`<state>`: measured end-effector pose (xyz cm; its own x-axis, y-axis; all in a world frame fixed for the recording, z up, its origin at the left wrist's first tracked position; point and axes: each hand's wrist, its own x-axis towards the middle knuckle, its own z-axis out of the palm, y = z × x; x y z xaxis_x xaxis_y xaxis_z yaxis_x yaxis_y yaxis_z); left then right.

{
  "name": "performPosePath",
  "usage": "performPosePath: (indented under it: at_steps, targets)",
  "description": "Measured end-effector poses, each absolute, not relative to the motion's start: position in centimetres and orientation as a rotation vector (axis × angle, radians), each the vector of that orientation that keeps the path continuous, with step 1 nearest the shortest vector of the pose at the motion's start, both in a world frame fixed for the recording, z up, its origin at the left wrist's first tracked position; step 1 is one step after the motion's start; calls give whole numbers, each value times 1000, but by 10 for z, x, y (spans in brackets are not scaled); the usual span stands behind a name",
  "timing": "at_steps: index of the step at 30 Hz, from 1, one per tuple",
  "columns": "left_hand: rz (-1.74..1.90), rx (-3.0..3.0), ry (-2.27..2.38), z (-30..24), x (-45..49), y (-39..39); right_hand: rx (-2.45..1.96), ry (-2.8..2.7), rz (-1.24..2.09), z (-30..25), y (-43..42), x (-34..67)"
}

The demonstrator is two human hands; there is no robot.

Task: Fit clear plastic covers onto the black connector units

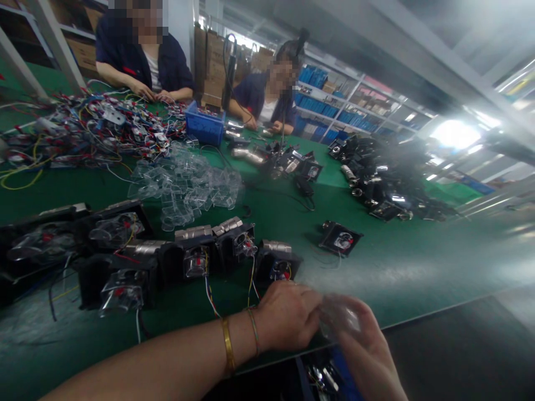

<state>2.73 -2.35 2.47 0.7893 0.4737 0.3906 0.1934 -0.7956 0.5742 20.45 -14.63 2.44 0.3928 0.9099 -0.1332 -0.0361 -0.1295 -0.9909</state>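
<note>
My left hand (288, 314) and my right hand (365, 345) meet at the near edge of the green table (397, 262), fingers closed together on a small clear plastic cover (338, 317). The picture is blurred there, so I cannot tell whether anything else is in the grip. Just beyond my left hand stands a row of black connector modules (234, 245) with silver barrels, coloured wires and clear covers on them. A single black module (340, 238) lies apart to the right.
A heap of clear plastic covers (188, 186) lies mid-table. Behind it are a tangle of coloured wires (83, 131), a blue bin (204, 125) and a pile of black modules (384, 184). Two people sit at the far side, hands on the table.
</note>
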Motion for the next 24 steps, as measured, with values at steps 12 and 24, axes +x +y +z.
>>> performPosePath:
  at_steps: [12, 24]
  targets:
    - [788, 2481, 583, 26, 27, -27, -1492, -954, 969, 27, -145, 203]
    - [774, 2527, 545, 20, 30, -26, -1543, -1029, 882, 30, -141, 194]
